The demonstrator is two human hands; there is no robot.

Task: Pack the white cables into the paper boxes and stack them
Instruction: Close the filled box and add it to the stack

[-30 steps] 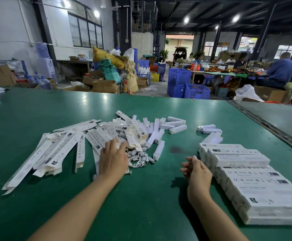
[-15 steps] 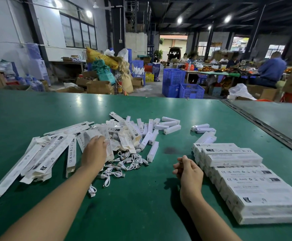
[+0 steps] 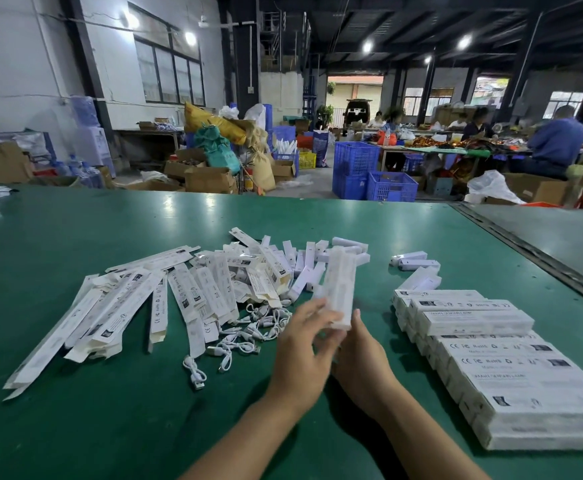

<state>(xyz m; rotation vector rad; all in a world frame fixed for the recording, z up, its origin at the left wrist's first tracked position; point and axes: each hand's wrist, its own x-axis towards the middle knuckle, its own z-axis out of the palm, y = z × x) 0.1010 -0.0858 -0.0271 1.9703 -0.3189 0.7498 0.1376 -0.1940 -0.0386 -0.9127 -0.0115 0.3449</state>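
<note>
The person's left hand (image 3: 302, 344) and right hand (image 3: 363, 355) met above the middle of the green-topped bench (image 3: 75, 237), with one long white paper box (image 3: 340, 289) between them. The near end of the box sat in the right hand, whose fingers (image 3: 355, 318) were curled up around it in a grasp. The left fingers (image 3: 318, 308) lay stretched against the left side of the same end. Motion blur prevented any judgement as to whether they pinched the box or merely steadied it.

The long axis of the box ran away from the person, with the far end raised clear of the bench. Blur also hid whether either end flap stood open.

The loose heap of short white cables (image 3: 248, 332) lay on the bench to the left of the hands and slightly beyond them. It was just beside the left hand and farther from the right. By that layout, the left hand was the better placed to fetch a cable while the right hand kept the box.

The spread pile of flattened white paper sleeves (image 3: 127, 306) fanned out farther left, beyond the cables. The stack of filled white boxes (image 3: 491, 341) stood to the right, near the right hand, with the long axes of its boxes set crosswise to the held box. The held box would therefore need a turn before joining that stack.

Small white oblong items (image 3: 415, 261) lay scattered beyond the stack.
</note>
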